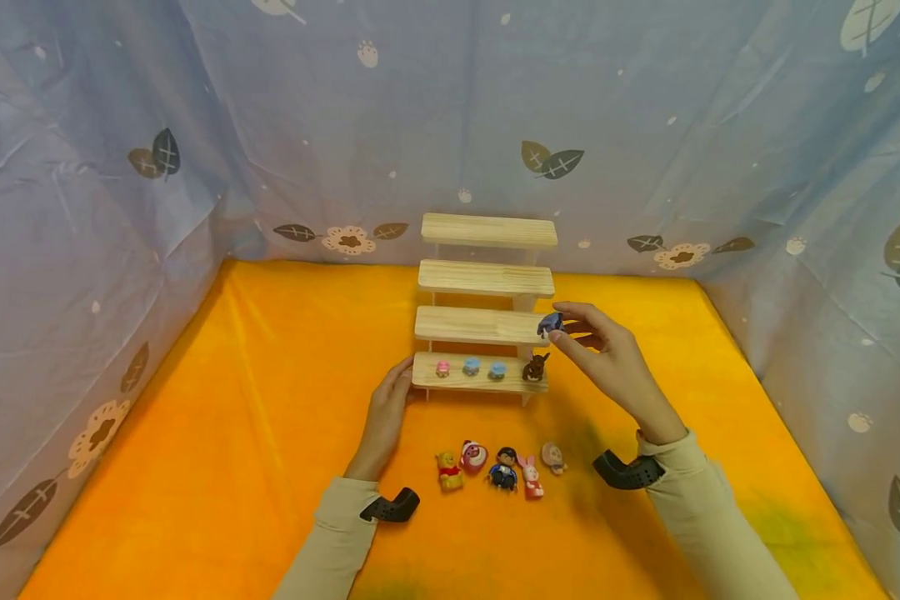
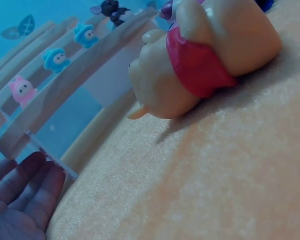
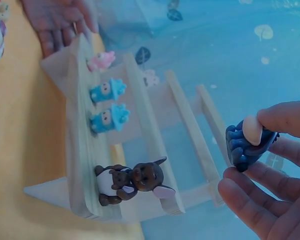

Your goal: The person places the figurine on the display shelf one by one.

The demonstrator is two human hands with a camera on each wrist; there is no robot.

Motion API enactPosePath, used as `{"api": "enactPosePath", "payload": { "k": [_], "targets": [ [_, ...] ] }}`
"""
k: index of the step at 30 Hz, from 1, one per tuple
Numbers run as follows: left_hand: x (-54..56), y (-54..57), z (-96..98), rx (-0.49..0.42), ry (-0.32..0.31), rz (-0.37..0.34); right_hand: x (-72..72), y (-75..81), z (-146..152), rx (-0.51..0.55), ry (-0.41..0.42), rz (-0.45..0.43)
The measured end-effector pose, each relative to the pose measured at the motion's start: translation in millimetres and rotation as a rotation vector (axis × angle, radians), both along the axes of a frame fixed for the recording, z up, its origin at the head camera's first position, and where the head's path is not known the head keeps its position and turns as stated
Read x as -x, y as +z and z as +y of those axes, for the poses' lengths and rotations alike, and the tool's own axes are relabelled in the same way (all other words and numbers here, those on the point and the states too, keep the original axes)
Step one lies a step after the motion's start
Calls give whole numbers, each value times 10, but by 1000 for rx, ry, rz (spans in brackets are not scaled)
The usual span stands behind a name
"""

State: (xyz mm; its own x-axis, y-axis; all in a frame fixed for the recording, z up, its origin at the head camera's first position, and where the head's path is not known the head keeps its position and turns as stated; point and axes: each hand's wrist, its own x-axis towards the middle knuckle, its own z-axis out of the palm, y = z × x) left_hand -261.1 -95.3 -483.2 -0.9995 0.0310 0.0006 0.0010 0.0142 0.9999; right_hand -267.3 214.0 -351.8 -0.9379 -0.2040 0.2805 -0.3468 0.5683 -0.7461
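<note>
My right hand (image 1: 607,358) pinches a small dark blue toy figurine (image 1: 550,324) between thumb and fingers, at the right end of the second-lowest step. The right wrist view shows the figurine (image 3: 245,142) held in the air, apart from the shelf. My left hand (image 1: 384,412) rests at the left end of the lowest step of a wooden tiered shelf (image 1: 483,325), its fingers (image 2: 42,187) fairly straight against the support. On that step stand a pink figurine (image 1: 442,368), two light blue figurines (image 3: 107,90) and a brown kangaroo figurine (image 3: 140,182).
In front of the shelf, several figurines lie on the orange cloth (image 1: 285,433): a yellow bear in red (image 1: 448,471), a pink bear (image 1: 473,457), a black-haired figure (image 1: 503,469), a pink piglet (image 1: 530,477) and a pale figurine (image 1: 552,457). Patterned curtains (image 1: 390,108) enclose the back and sides.
</note>
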Motion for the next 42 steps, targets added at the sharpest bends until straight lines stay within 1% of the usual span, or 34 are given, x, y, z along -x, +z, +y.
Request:
{"api": "enactPosePath", "payload": {
  "k": [2,8,12,16,20,24,29,32,37,42],
  "targets": [
    [6,-6,2,9,0,9,38,0,2,7,2,-4],
    [12,-12,5,23,7,-1,127,3,-10,43,2,-24],
    [9,-21,3,17,0,1,172,17,-44,105,-22,-51],
    [3,-24,5,18,-3,0,221,12,-66,175,-37,-60],
    [0,-27,12,20,1,-2,262,-4,-75,206,-61,-69],
    [0,-22,19,17,10,-2,291,-54,-63,234,-81,-85],
    [-5,-21,28,14,14,2,308,-158,-27,235,-85,-101],
    [-7,-24,35,13,16,-7,327,-207,-15,226,-82,-87],
    [-5,-12,34,29,11,-4,362,-248,-30,220,-69,-74],
    [-1,5,38,30,21,-16,374,-280,-70,177,-74,-70]
  ]
}}
